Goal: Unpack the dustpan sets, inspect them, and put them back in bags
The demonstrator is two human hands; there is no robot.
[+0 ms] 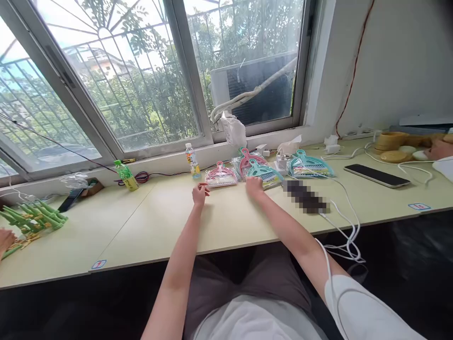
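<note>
My left hand (200,194) is just above the table, its fingers loosely bent and apart, holding nothing. Beside its fingertips lies a small pink dustpan-and-brush set (221,176) in clear wrapping. My right hand (254,185) is closed at the lower left edge of a teal dustpan-and-brush set (262,172); its fingertips are hidden. Behind that set lies a larger pink dustpan set (248,159), partly covered by it. Another teal dustpan set (307,165) rests farther right.
A water bottle (193,161) and a green bottle (126,175) stand by the window. Right are a blurred dark object (306,196), white cables (348,236) and a phone (376,175). Other people's hands show at both sides, the left one by green stalk-like pieces (38,217).
</note>
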